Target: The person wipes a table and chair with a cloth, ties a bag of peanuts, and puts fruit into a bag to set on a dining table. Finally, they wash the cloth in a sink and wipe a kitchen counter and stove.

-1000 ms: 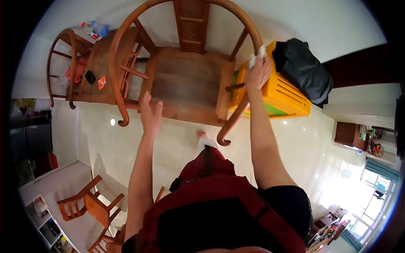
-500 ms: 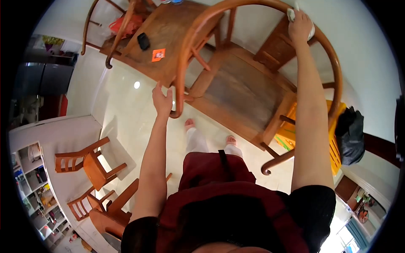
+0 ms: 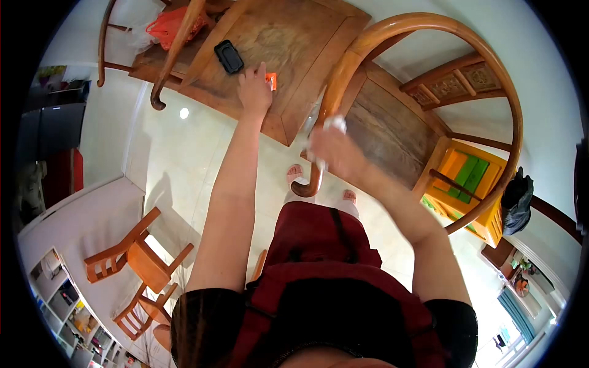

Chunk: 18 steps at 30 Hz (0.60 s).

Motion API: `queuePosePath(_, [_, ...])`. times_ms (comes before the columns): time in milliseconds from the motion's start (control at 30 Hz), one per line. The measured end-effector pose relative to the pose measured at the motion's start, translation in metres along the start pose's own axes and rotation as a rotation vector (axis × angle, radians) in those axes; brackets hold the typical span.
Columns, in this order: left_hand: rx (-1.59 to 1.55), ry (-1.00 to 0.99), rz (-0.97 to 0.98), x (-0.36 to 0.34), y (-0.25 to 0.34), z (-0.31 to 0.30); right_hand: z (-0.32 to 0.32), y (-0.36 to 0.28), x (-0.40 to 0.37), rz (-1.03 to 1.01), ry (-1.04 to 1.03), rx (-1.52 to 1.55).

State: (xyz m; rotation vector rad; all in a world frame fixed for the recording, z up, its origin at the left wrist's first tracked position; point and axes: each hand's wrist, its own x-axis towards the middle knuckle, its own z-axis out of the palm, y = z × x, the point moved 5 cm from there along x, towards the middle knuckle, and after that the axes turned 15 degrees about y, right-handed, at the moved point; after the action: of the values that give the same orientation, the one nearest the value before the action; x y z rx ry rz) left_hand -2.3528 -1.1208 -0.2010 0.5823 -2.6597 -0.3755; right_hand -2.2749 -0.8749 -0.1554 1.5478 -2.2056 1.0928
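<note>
My right hand (image 3: 337, 150), somewhat blurred, is closed on a white cloth (image 3: 335, 124) at the front end of the curved armrest of a wooden armchair (image 3: 423, 23). The cloth shows on both sides of the rail there. My left hand (image 3: 254, 95) lies with its fingers stretched out over the wooden side table (image 3: 307, 80), holding nothing. Next to its fingers is an orange packet (image 3: 272, 80), partly covered by the hand. Just beyond, a black rectangular object (image 3: 229, 56) rests on the tabletop.
A second wooden armchair (image 3: 175, 58) with a red plastic bag (image 3: 176, 27) stands at upper left. A yellow crate-like stool (image 3: 485, 211) and a black bag (image 3: 517, 201) are on the right. Small wooden chairs (image 3: 150, 264) stand at lower left, near shelves (image 3: 64, 300).
My right hand has come down from the top of the chair's rail to the armrest end with the cloth. My left hand has moved from beside the armrest onto the side table.
</note>
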Motion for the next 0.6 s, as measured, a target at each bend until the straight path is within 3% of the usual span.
queuePosePath(33, [0.027,-0.060,0.003,0.004,0.001,0.002,-0.001,-0.027,-0.011,-0.019,-0.197,-0.022])
queuePosePath(100, [0.012,-0.036,0.007,0.007,-0.002,0.007,-0.003,-0.054,-0.034,0.219,-0.176,0.097])
queuePosePath(167, [-0.007,-0.069,-0.024,0.014,-0.009,0.009,-0.011,-0.053,-0.047,0.542,-0.035,0.322])
queuePosePath(233, [-0.030,-0.174,-0.104,0.014,-0.016,0.011,-0.031,-0.023,-0.084,0.985,0.298,0.039])
queuePosePath(300, [-0.443,-0.176,-0.301,0.008,-0.027,0.017,-0.051,0.037,-0.097,1.334,0.601,0.151])
queuePosePath(367, [-0.733,-0.079,-0.434,0.001,-0.035,0.032,-0.064,0.112,-0.083,1.251,0.587,0.062])
queuePosePath(433, [-1.005,-0.159,-0.663,0.005,-0.005,0.022,-0.050,0.195,-0.089,1.120,0.522,-0.270])
queuePosePath(467, [-0.974,-0.141,-0.679,0.013,0.000,0.028,-0.039,0.234,-0.091,1.214,0.515,-0.274])
queuePosePath(500, [-0.942,-0.121,-0.695,0.022,0.003,0.034,-0.029,0.269,-0.093,1.128,0.487,-0.324])
queuePosePath(533, [-0.932,-0.064,-0.683,0.029,0.017,0.035,-0.019,0.292,-0.093,1.190,0.381,-0.308])
queuePosePath(600, [-0.983,0.093,-0.578,0.044,0.032,0.052,0.014,0.337,-0.104,0.948,0.273,-0.487])
